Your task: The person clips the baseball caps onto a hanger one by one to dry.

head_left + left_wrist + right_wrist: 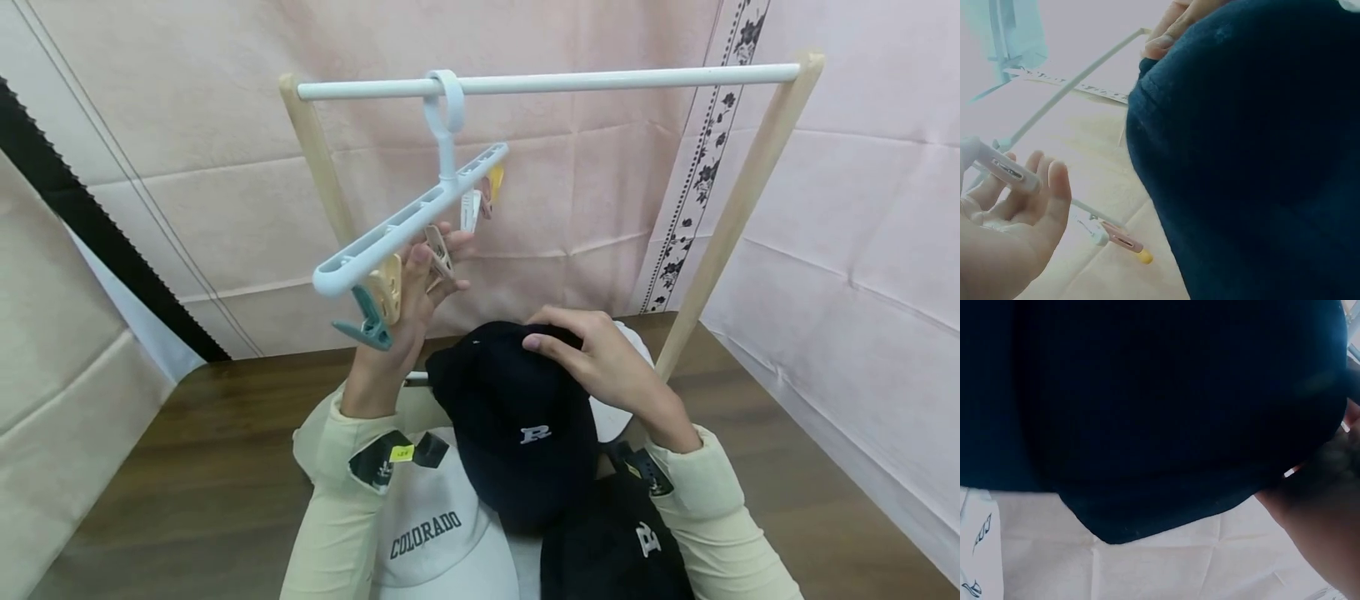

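Observation:
My right hand (600, 362) grips the upper edge of a dark baseball cap (517, 400) with a small white letter on it, thumb in front. That cap fills much of the left wrist view and of the right wrist view. My left hand (405, 321) is raised at a light blue clip hanger (408, 223), its loosely bent fingers around a grey-beige clothespin (439, 252). In the left wrist view this clothespin (1007, 167) lies before the palm, not visibly squeezed. Cream (387, 287) and teal clothespins (371, 321) hang beside the hand.
The hanger hooks over a white rod (600, 79) between wooden posts (735, 217). White (469, 211), pink and yellow clothespins hang at its far end. Near me lie a white COLORADO cap (431, 508), another black cap (611, 546) and a white cap (609, 421). Cloth walls surround the wooden table (172, 467).

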The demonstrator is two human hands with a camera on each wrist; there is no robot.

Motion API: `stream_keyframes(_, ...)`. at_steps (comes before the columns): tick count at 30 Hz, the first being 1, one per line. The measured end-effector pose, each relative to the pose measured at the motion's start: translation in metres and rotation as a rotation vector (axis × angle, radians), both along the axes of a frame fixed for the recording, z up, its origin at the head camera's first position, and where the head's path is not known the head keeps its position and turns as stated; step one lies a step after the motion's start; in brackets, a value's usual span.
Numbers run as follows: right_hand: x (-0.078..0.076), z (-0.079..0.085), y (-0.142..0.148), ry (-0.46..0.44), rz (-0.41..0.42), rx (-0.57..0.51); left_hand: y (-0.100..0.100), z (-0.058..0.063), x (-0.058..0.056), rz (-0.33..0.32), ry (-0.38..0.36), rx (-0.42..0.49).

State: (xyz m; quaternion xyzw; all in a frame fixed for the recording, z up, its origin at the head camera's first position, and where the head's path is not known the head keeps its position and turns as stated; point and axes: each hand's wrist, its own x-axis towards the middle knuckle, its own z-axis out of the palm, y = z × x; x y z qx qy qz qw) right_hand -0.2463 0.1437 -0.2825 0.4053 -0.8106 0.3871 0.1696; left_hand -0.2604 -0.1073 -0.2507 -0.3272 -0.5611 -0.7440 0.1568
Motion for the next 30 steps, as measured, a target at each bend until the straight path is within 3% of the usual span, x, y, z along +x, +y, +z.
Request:
stream_keyframes(8,0.0,0.009,-0.005,0.103,-0.017,-0.024,0.003,0.002,-0.003,0.028,-0.052,0.107)
stream_keyframes(19,0.0,0.018,-0.016,0.14,-0.065,-0.099,0.011,0.002,0.001,0.052,-0.085,0.121)
stream_keyframes(30,-0.009,0.027,-0.037,0.171,-0.004,-0.096,0.01,0.001,0.0,0.081,-0.042,0.178)
